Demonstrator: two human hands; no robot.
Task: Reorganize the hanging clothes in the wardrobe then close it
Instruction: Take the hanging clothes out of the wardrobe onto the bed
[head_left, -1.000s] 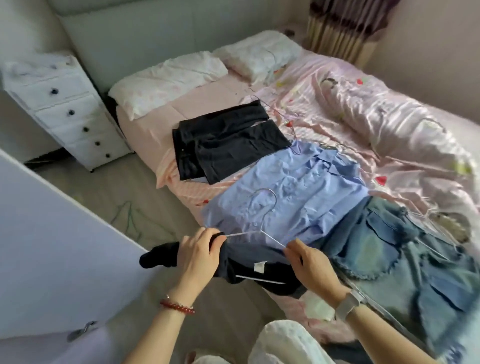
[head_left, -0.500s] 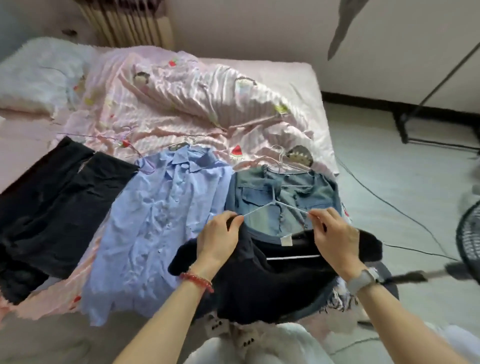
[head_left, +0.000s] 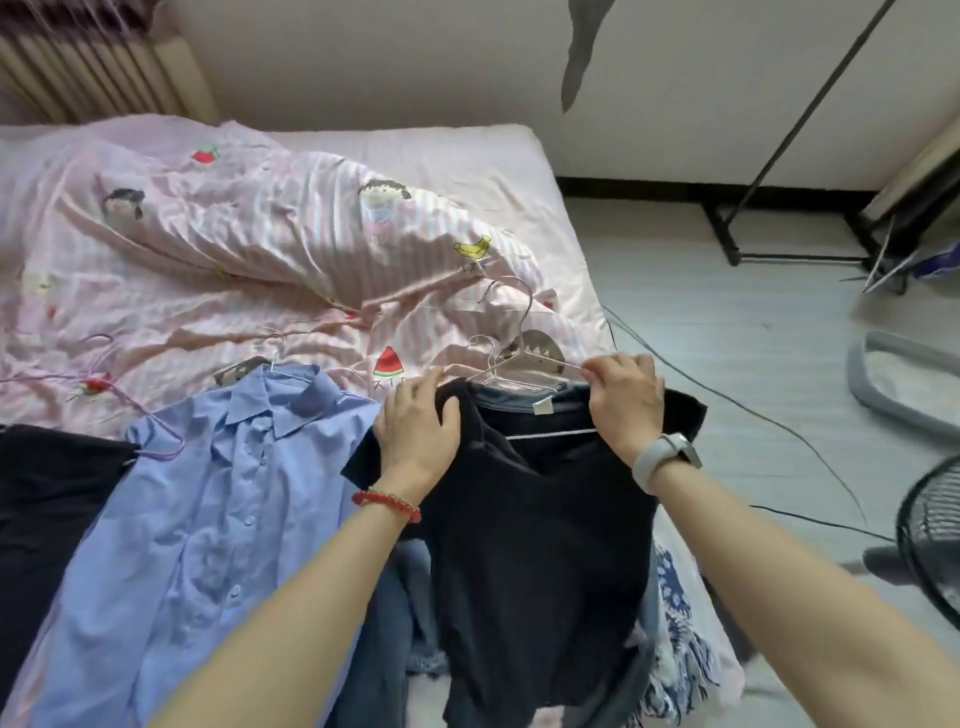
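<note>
Bed (head_left: 467, 150): pink quilt (head_left: 234, 234), blue shirt (head_left: 208, 493), perhaps 2 more garments.

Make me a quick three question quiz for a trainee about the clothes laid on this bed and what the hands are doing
1. True or false: the black top lies over the denim garment.
2. Which hand pinches the wire hanger by its arm? A) left hand B) right hand C) neither
3. Fill in: the garment directly left of the black top is a light ____ shirt.

Key
1. True: denim shows from under the top's lower edge.
2. B; the left hand grips the top's shoulder.
3. Blue.
</note>
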